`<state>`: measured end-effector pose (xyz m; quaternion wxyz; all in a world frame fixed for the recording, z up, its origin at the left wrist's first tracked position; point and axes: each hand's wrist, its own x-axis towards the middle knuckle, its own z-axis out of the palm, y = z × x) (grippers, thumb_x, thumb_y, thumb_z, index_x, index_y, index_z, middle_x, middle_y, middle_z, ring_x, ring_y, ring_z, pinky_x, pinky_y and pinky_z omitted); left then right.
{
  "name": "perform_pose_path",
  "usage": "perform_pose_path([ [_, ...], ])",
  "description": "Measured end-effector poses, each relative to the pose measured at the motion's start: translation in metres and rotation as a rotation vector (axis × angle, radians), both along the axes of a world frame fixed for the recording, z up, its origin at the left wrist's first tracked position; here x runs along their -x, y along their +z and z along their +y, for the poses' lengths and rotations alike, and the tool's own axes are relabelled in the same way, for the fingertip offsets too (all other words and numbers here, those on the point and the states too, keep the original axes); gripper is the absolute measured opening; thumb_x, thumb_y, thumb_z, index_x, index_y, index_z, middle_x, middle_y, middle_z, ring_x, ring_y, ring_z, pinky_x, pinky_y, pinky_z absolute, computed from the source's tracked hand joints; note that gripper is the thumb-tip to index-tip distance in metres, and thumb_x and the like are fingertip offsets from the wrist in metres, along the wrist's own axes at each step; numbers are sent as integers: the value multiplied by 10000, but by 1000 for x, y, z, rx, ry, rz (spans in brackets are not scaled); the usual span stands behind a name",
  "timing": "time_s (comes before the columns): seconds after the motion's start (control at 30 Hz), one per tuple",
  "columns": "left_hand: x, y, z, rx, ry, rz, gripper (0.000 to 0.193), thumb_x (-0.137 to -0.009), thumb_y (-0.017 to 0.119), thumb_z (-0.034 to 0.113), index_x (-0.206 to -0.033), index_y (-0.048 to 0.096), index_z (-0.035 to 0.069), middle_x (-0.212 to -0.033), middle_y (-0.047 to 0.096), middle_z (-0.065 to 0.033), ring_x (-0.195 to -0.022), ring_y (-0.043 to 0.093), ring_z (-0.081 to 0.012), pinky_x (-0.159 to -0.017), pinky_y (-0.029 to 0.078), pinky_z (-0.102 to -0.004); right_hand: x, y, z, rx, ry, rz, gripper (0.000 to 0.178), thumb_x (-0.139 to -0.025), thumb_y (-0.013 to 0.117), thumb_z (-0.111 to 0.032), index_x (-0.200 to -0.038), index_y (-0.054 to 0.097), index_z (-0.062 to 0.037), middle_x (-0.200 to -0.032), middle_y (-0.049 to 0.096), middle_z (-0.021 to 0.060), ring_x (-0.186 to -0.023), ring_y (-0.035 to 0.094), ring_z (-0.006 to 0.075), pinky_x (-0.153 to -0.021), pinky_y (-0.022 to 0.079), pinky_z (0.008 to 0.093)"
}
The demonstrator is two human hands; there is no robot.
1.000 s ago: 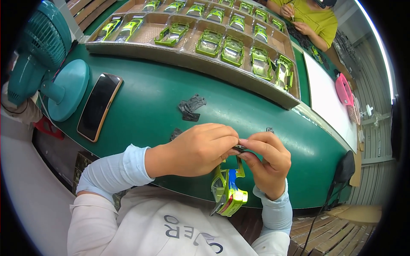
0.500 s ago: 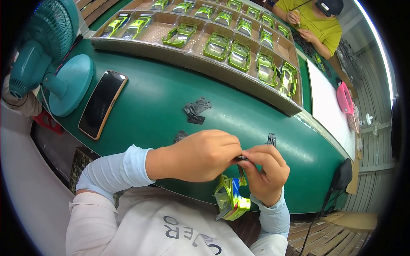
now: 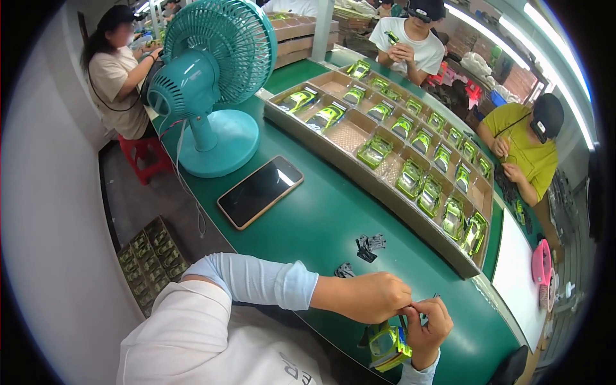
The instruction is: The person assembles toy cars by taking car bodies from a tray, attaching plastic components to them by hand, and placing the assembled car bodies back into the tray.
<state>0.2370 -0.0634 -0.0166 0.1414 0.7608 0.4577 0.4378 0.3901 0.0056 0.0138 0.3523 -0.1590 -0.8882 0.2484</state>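
Lime green and glossy, a car shell [image 3: 390,350] hangs in the head view on the near side of the cardboard tray [image 3: 417,226], well apart from it and at the near edge of the green tabletop [image 3: 308,224]. It sits just below the person's two hands, close against the right palm. The right hand [image 3: 431,330] has thumb and forefinger drawn together, with the shell in its grip. The left hand [image 3: 369,298] is turned knuckles up, its fingers bent in to meet the right fingertips; what lies between its own tips is hidden, so I cannot tell what it pinches or how tightly.

Between the tray's front wall and the left hand lie two small heaps of black parts [image 3: 370,247], the nearer one just beside the wrist. The tray itself bears rows of similar green cars [image 3: 324,117] in its compartments. Off its left end stand a teal fan [image 3: 204,138] and, nearer the person, a phone [image 3: 260,192] with a dark screen. Past its right end are a white board [image 3: 516,276] and a pink basket [image 3: 542,263]. Behind the tray sits a co-worker in white [image 3: 410,48]; another, in yellow-green [image 3: 529,154], sits at its right.
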Motion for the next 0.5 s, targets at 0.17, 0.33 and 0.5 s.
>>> perform_pose_path([
  [0.17, 6, -3, 6, 22, -30, -57, 116, -743, 585, 85, -728, 526, -15, -698, 522, -120, -640, 517, -314, -577, 427, -374, 5, -3, 8, 58, -7, -28, 126, -638, 679, -22, -700, 572, -3, -630, 541, 118, -575, 543, 244, -513, 414, 293],
  [0.33, 2, 15, 12, -188, 123, -471, 115, -746, 600, 41, -831, 548, -16, -813, 567, -154, -745, 568, -312, -651, 464, -357, 3, -17, 27, 424, -32, 315, 278, -769, 608, -166, -980, 548, 5, -922, 563, 94, -851, 537, 177, -708, 423, 276],
  [0.5, 21, 13, 7, -176, 111, -337, 222, -675, 651, -49, -884, 589, -7, -913, 603, -132, -820, 601, -256, -695, 487, -320, 16, -22, 20, 1296, 255, 288, 328, -808, 558, -88, -1106, 476, 22, -953, 560, 71, -827, 541, 116, -674, 471, 246],
])
